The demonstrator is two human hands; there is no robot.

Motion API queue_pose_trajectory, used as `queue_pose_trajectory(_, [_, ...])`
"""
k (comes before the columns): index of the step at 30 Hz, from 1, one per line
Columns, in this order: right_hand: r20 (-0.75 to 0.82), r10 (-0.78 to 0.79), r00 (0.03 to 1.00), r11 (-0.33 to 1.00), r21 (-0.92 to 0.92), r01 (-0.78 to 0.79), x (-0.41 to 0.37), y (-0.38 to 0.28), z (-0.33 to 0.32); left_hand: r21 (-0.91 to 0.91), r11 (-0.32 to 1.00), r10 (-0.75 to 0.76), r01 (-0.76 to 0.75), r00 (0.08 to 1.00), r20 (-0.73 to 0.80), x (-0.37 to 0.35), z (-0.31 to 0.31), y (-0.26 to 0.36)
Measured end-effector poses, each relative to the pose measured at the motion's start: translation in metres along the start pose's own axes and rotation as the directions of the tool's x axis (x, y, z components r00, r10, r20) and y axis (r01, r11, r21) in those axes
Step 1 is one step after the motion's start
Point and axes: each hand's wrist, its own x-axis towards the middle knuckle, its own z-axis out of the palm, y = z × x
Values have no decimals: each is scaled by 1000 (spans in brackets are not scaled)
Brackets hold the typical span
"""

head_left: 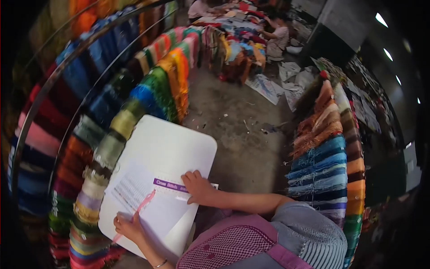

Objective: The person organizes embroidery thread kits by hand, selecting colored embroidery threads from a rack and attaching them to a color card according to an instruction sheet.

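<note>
A white board [179, 136] with rounded corners lies in front of my body, tilted in view. Printed paper sheets [168, 219] rest on it, along with a white card [165, 182] bearing a purple "Cross Stitch" band. My right hand [199, 187] lies on the card's right part, fingers spread and pressed down. A strand of pink thread [145, 202] runs from the card down to the lower left. My left hand [130, 227] is bent around this thread over the sheets' lower edge; its grip is partly hidden.
Racks of coloured thread hanks [107, 150] curve along my left, close to the board. More hanks [318, 170] hang on my right. Between them runs a concrete floor [242, 139] with scraps. Farther back, people [278, 38] sit by a heap of hanks [242, 27].
</note>
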Motion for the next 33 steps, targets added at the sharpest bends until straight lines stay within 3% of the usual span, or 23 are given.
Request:
queue_pose_trajectory(1, [-33,-10,999,1000,23,11,2,5,6,41,996,-80,77,995,63,3,2,1])
queue_pose_trajectory(2, [40,-68,997,983,-171,74,4,1,-6,-9,995,-94,95,992,78,7,11,-10])
queue_pose_trajectory(4, [62,-61,996,994,-92,66,11,4,-15,-47,984,-168,172,982,90,9,11,-6])
queue_pose_trajectory(6, [20,-87,996,985,151,83,22,23,2,-87,971,-202,221,961,190,16,3,-8])
queue_pose_trajectory(7, [-4,-93,996,961,261,91,22,28,9,-65,986,-146,151,986,76,19,14,-17])
queue_pose_trajectory(8, [19,-125,992,942,316,113,22,31,8,-131,980,-134,152,982,135,29,29,-37])
queue_pose_trajectory(10, [-117,-176,977,892,401,208,13,39,8,-213,959,-143,184,970,194,41,43,-46])
queue_pose_trajectory(11, [-157,-224,962,899,347,266,9,47,6,-217,961,-132,171,975,181,43,50,-44])
queue_pose_trajectory(13, [-103,-258,961,897,344,277,-4,63,-16,-273,918,-206,289,933,295,49,57,-37])
queue_pose_trajectory(16, [-192,-264,945,884,345,317,-26,102,-31,-307,950,69,-53,997,41,28,44,27])
queue_pose_trajectory(17, [-251,-253,934,871,360,333,-39,120,-35,-369,899,185,-236,968,-167,26,61,36])
queue_pose_trajectory(18, [-344,-222,912,878,337,341,-54,139,-42,-376,874,238,-308,946,-221,12,53,67])
queue_pose_trajectory(19, [-317,-162,935,848,439,296,-68,158,-58,-375,849,282,-373,919,-275,-10,31,125])
queue_pose_trajectory(21, [-420,-38,907,867,437,239,-106,204,-75,-398,833,345,-383,924,-167,-24,21,187])
queue_pose_trajectory(22, [-465,57,883,844,495,206,-123,226,-75,-407,837,392,-365,920,-21,-37,1,230])
queue_pose_trajectory(23, [-414,180,893,847,527,74,-146,244,-91,-540,740,420,-401,903,-95,-42,14,257])
queue_pose_trajectory(24, [-360,304,882,832,551,-62,-170,261,-108,-605,727,406,-324,914,-1,-50,14,290])
queue_pose_trajectory(26, [-378,510,772,755,626,-193,-213,293,-117,-595,688,534,-415,845,28,-66,15,354])
queue_pose_trajectory(28, [-446,674,589,694,657,-296,-258,325,-112,-441,663,662,-605,748,-32,-87,14,420])
queue_pose_trajectory(30, [-518,718,465,688,629,-363,-288,334,-121,-361,608,764,-707,645,25,-87,41,463])
queue_pose_trajectory(32, [-612,773,167,629,706,-327,-341,341,-135,-337,549,822,-765,568,49,-94,66,511])
queue_pose_trajectory(33, [-641,764,73,625,706,-334,-359,339,-141,-309,540,833,-783,549,66,-96,81,533])
